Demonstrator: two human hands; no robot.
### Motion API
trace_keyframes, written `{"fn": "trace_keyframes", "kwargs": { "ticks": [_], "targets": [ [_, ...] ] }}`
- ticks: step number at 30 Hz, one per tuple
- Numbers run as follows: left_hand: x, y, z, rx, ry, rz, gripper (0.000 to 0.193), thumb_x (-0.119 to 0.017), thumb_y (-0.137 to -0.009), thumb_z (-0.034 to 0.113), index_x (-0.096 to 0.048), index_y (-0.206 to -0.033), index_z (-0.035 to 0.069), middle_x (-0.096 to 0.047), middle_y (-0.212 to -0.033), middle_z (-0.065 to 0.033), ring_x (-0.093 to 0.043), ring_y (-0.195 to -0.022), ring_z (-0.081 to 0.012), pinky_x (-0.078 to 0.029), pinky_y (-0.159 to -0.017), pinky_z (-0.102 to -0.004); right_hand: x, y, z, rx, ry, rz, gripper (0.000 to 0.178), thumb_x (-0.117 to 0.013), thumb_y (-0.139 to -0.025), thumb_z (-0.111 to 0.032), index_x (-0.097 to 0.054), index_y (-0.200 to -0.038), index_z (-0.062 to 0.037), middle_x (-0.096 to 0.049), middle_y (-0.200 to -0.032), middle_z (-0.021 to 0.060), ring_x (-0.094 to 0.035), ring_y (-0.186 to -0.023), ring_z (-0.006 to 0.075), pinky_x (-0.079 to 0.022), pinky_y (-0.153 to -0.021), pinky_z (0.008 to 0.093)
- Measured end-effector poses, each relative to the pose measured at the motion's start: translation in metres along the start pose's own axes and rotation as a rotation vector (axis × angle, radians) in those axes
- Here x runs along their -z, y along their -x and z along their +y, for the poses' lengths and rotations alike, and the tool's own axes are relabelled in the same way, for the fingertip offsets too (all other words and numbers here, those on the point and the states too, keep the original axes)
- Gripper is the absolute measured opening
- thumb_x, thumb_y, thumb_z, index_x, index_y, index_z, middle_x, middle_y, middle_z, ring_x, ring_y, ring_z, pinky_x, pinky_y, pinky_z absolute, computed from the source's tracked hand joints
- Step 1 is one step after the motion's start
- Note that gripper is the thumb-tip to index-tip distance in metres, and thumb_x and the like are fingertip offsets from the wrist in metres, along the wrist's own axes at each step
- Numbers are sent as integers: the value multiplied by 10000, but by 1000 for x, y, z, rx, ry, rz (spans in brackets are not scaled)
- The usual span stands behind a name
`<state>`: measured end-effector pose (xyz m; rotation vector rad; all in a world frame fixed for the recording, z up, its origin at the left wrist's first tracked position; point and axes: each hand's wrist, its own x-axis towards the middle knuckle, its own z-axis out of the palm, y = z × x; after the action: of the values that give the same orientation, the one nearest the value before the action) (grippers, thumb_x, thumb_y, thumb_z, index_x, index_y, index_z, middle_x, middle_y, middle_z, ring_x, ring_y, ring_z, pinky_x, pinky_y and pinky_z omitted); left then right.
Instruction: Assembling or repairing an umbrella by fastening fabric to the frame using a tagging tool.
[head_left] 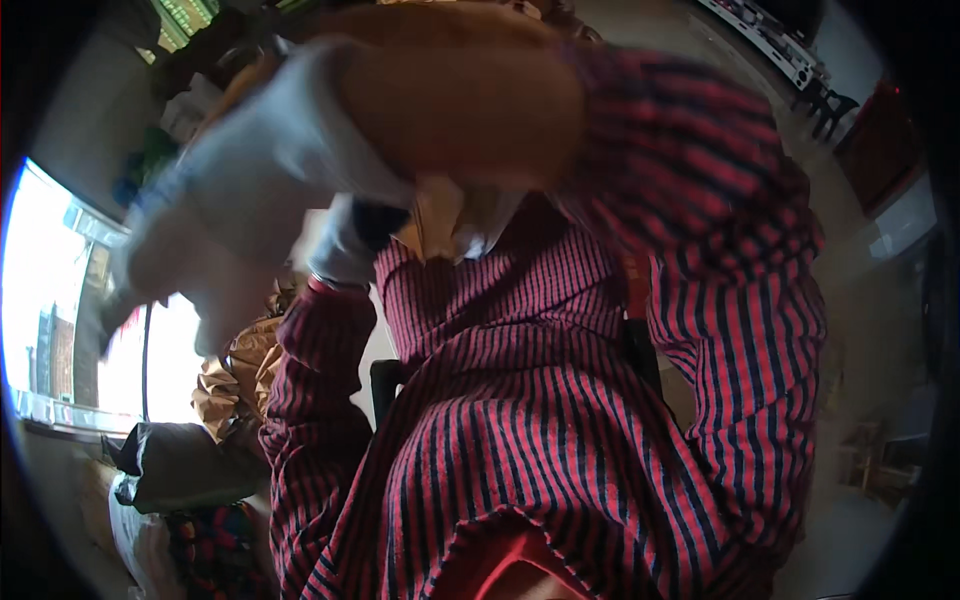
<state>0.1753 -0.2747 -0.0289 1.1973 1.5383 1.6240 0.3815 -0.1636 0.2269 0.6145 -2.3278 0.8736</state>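
My right hand (pixel 230 190), in a pale grey-white glove, reaches across in front of me to the upper left. It is smeared by motion, so its grip cannot be made out. My left hand (pixel 345 245), also in a pale glove, is low behind the right wrist; its fingers are mostly hidden. Beside it, a tan-brown piece of material (pixel 435 215) shows above my lap, with a dark patch between the two. Whether the left hand touches this material is unclear.
A bright window (pixel 70 290) is at the left. Below it lie a crumpled brown bundle (pixel 250 365) and a grey bag (pixel 190 465). At the far right stand a dark red cabinet (pixel 882 145) and a small black stool (pixel 828 108).
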Motion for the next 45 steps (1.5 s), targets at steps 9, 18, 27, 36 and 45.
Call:
{"fn": "trace_keyframes", "kwargs": {
  "ticks": [9, 18, 27, 36, 45],
  "targets": [
    [18, -31, 11, -511, -757, 268, 291, -477, -976, 205, -566, -1190, 30, -668, -948, -108, -649, -843, -184, -523, -720, -278, -145, 84, 154, -575, -63, -146, 385, -571, -874, -369, -660, -964, -5, -668, -848, 149, -650, -792, 252, -498, -691, 347],
    [7, -4, 15, -125, -156, 89, 358, -466, -981, 130, -436, -1309, -13, -558, -1224, -135, -558, -1098, -218, -465, -893, -305, -175, 70, 122, -750, -831, 277, 336, -543, -910, -323, -620, -882, 3, -651, -765, 94, -645, -710, 217, -488, -646, 289],
    [39, -16, 24, -365, -333, 327, 375, -510, -978, 195, -467, -1274, -31, -608, -1132, -153, -598, -1045, -233, -484, -897, -318, -205, 33, 176, -315, 204, 234, 241, -618, -845, -277, -626, -844, -36, -647, -766, 123, -612, -653, 296, -507, -649, 412],
    [261, -51, -123, -206, 908, -245, 288, -400, -997, 244, -545, -1051, 1, -661, -946, -134, -635, -823, -265, -518, -675, -393, -220, 27, 113, -600, -87, -323, 403, -485, -886, -375, -655, -878, -10, -631, -716, 155, -645, -684, 265, -505, -615, 394],
    [132, -52, 16, -32, 541, 583, 329, -494, -964, 301, -556, -1049, -10, -664, -868, -175, -657, -758, -277, -541, -623, -362, -217, 5, 154, -579, -342, 35, 458, -418, -922, -377, -637, -828, 14, -579, -621, 123, -579, -498, 228, -477, -493, 359]
  ]
}}
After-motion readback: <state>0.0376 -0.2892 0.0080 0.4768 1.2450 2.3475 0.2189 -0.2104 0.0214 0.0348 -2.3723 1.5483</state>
